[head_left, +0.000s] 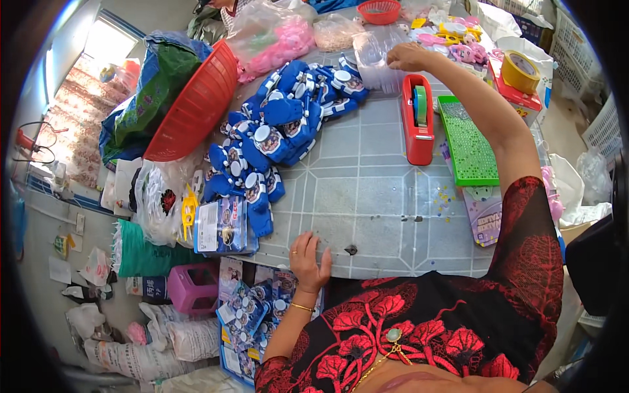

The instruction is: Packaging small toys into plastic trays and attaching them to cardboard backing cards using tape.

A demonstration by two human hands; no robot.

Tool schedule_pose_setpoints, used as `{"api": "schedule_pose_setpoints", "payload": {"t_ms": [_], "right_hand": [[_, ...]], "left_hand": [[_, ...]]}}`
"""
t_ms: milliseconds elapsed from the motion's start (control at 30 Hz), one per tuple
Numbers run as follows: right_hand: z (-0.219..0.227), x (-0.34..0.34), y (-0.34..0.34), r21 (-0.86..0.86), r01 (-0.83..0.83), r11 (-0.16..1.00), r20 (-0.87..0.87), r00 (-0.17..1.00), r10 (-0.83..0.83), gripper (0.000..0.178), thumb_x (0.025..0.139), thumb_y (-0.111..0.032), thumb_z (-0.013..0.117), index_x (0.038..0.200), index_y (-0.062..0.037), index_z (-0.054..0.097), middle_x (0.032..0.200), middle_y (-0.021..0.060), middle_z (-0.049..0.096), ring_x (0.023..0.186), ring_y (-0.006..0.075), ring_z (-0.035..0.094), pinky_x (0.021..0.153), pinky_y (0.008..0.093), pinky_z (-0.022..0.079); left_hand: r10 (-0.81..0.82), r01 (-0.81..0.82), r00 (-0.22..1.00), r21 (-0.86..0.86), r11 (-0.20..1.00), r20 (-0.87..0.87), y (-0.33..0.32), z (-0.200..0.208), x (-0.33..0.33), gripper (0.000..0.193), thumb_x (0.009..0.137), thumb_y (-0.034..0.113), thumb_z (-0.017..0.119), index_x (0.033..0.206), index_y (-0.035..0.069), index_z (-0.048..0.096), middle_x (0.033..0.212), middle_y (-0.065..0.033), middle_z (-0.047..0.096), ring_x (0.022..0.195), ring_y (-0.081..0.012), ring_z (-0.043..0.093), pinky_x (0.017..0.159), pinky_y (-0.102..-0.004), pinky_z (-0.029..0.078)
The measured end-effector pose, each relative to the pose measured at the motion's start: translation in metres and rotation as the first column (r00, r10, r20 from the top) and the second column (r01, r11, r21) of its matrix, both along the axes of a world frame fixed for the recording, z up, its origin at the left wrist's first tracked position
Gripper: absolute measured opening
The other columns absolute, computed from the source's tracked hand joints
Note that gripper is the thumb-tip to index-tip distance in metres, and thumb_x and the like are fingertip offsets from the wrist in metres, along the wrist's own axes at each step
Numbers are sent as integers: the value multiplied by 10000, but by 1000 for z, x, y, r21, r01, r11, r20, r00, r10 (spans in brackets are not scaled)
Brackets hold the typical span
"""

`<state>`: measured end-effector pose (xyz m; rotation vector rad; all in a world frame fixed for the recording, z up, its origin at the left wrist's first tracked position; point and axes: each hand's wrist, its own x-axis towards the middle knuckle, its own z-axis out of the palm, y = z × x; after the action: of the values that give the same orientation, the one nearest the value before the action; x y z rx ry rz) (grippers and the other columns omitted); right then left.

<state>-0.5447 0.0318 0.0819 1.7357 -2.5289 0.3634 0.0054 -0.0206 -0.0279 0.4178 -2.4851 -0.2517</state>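
My left hand (pixel 309 262) lies flat at the table's near edge, fingers stretched out, with nothing in it. My right arm reaches far across the table. At its end my right hand (pixel 407 57) is over a clear plastic tub (pixel 380 65), its fingers curled down and pressed together; whatever is in them is hidden. Left of the tub lies a big heap of blue and white plastic toys (pixel 282 124) with round white knobs. A stack of printed cards (pixel 223 226) sits by the heap's near end, left of my left hand.
A red tape dispenser (pixel 419 121) and a green perforated tray (pixel 468 141) stand on the right. Yellow tape (pixel 521 71) rests on a red box. A tilted red basket (pixel 200 105) borders the heap. Below the table edge, a box holds more blue packs (pixel 252 314).
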Motion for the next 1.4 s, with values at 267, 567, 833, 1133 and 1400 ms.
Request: {"api": "schedule_pose_setpoints", "payload": {"t_ms": [267, 567, 833, 1133, 1400], "right_hand": [[6, -26, -13, -14, -225, 974, 312, 925, 218, 239, 721, -201, 583, 818, -3, 675, 714, 112, 668, 644, 203, 648, 623, 335, 502], [12, -24, -17, -249, -64, 966, 206, 971, 118, 225, 766, -211, 553, 791, -15, 660, 718, 118, 666, 664, 226, 649, 639, 347, 500], [69, 35, 2, -877, -71, 475, 1, 989, 149, 178, 862, -191, 554, 846, -27, 620, 777, 118, 615, 744, 239, 602, 681, 307, 456], [23, 251, 71, -422, -477, 771, -205, 879, 431, 207, 749, -63, 560, 955, -79, 570, 797, 89, 591, 725, 271, 610, 602, 382, 481], [-24, 295, 70, -92, -524, 847, 324, 788, 523, 174, 811, -164, 600, 945, -58, 633, 773, 112, 614, 641, 265, 604, 592, 388, 480]], "left_hand": [[3, -3, 1000, 0, 1000, 11, 3, 4, -2, 345, 732, 150, 625, 1028, -13, 561, 1127, -188, 551, 1047, -370, 515, 923, -435, 398], [14, -14, 999, 2, 1000, 31, 5, 6, -2, 359, 723, 151, 634, 1034, -16, 573, 1124, -193, 548, 1052, -372, 513, 925, -436, 395], [4, -6, 997, 30, 1000, 82, 5, 9, -1, 387, 726, 168, 652, 1057, -12, 562, 1146, -192, 531, 1073, -375, 494, 930, -443, 384], [-64, 372, 918, 904, -210, -392, -17, 60, -67, 753, 826, 466, 599, 1366, 60, 268, 1243, -213, 493, 1095, -298, 532, 890, -408, 455], [-32, 150, 984, 916, -372, -175, -25, 38, -102, 715, 728, -31, 564, 1363, 74, 254, 1113, -174, 563, 894, -291, 634, 715, -372, 550]]}}
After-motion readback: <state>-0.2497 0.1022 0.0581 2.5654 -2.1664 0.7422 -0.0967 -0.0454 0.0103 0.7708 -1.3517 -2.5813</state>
